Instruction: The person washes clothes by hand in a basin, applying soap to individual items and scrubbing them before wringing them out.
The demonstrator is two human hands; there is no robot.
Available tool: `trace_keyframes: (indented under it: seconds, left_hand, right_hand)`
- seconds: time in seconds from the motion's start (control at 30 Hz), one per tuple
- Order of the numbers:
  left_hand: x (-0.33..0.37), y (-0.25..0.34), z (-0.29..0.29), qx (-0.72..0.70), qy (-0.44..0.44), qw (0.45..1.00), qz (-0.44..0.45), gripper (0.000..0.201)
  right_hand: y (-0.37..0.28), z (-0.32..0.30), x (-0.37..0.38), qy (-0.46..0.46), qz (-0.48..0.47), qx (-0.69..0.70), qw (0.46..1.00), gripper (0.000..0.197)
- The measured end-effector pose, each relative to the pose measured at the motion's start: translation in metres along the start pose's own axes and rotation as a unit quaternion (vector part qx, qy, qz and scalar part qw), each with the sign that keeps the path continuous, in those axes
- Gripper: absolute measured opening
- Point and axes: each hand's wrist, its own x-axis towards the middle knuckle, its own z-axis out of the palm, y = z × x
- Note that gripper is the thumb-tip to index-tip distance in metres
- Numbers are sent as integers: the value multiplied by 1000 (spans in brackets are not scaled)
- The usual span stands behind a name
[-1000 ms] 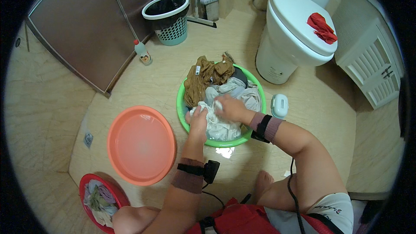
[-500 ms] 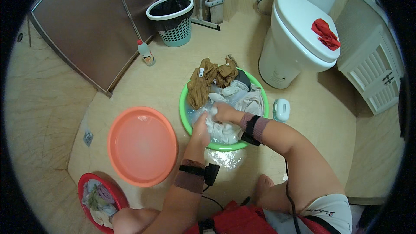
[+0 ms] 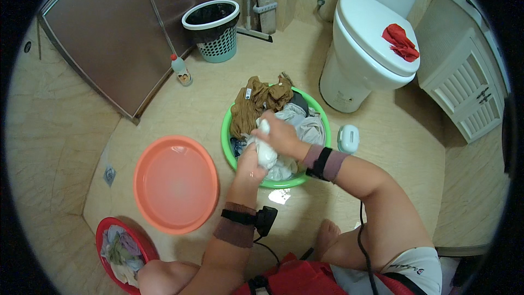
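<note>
Left grip (image 3: 249, 161), right grip (image 3: 280, 135) both clenched around white cloth (image 3: 266, 154) (bunched up) over green basin (image 3: 283, 184).

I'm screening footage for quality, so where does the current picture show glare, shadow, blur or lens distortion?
Head view: bright glare on the floor just below the green basin; head view: the right hand looks slightly blurred; head view: shadow between the toilet and the white cabinet; head view: fisheye distortion bows the brown panel's lower edge, with corners black.
</note>
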Motion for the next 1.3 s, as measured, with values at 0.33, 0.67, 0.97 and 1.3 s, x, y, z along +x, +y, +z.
trace_keyframes:
  seconds: [0.33, 0.67, 0.97, 1.3]
  left_hand:
    - [-25, 23, 41, 31, -96, 994, -48, 33]
    - [-19, -42, 14, 528, -113, 841, -20, 41]
    - [-8, -13, 7, 762, 147, 624, 91, 50]
    - [11, -26, -45, 536, 211, 814, 75, 50]
  right_hand:
    - [20, -59, 7, -399, 470, 508, 601, 74]
    - [-6, -89, 43, -260, 152, 593, 747, 65]
    - [72, -4, -26, -281, -48, -132, 949, 49]
    - [75, 53, -52, -349, -34, -296, 888, 31]
